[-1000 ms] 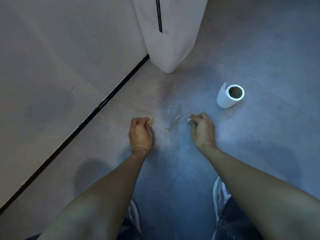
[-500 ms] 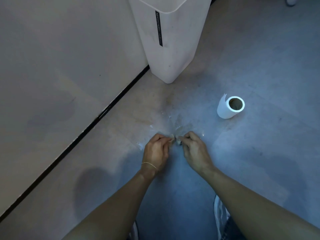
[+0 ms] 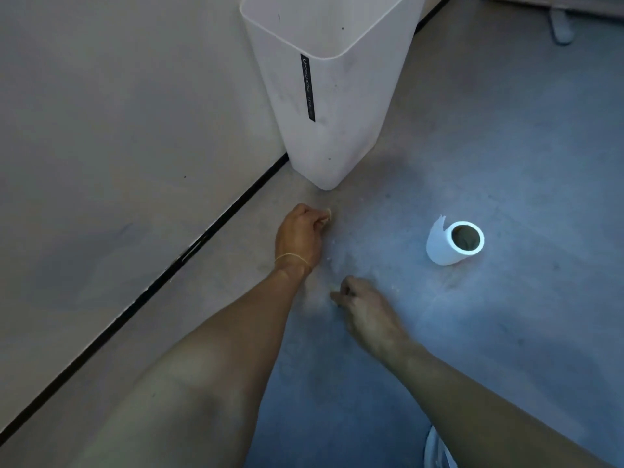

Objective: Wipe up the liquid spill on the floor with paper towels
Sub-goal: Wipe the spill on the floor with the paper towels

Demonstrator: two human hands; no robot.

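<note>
I record my left hand (image 3: 299,236) pinching a paper scrap (image 3: 328,216) on the floor (image 3: 506,332), 11 o'clock from my right hand (image 3: 363,305), which pinches a second scrap (image 3: 333,293). Towel roll (image 3: 452,243) lies at 2 o'clock.

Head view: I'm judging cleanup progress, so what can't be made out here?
Head view only:
- paper scrap in left hand: mostly hidden by curled fingers.
- second scrap in right hand: tiny, blurred.
- spill: glare hides how much liquid remains.
- white bin: contents cut off by the top edge.
</note>
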